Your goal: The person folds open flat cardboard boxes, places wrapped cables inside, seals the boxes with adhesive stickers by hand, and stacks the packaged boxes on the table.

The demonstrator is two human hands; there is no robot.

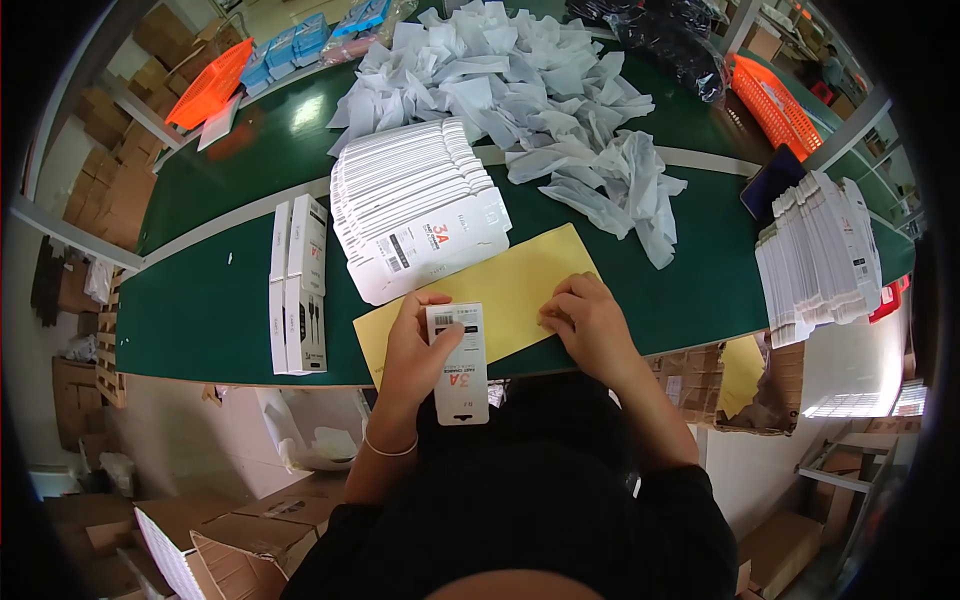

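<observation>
My left hand (412, 352) grips a slim white cable box (465, 395) printed with "3A" and a barcode. The thumb presses on its face, and the box hangs over the table's front edge. My right hand (592, 325) is closed, thumb against fingertips, over the right end of a yellow sheet (505, 285); whatever it pinches, if anything, is hidden. Behind the sheet lies a fanned stack of flat white cartons (415, 200). Left of these, several white cable boxes (305, 290) are stacked neatly.
Crumpled whitish plastic bags (500, 80) are heaped at the table's back. More flat cartons (820, 260) stand at the right edge beside a dark blue object (772, 185). Orange baskets (215, 85) flank the far side. Below the green table (190, 300) stand open cardboard boxes (250, 545).
</observation>
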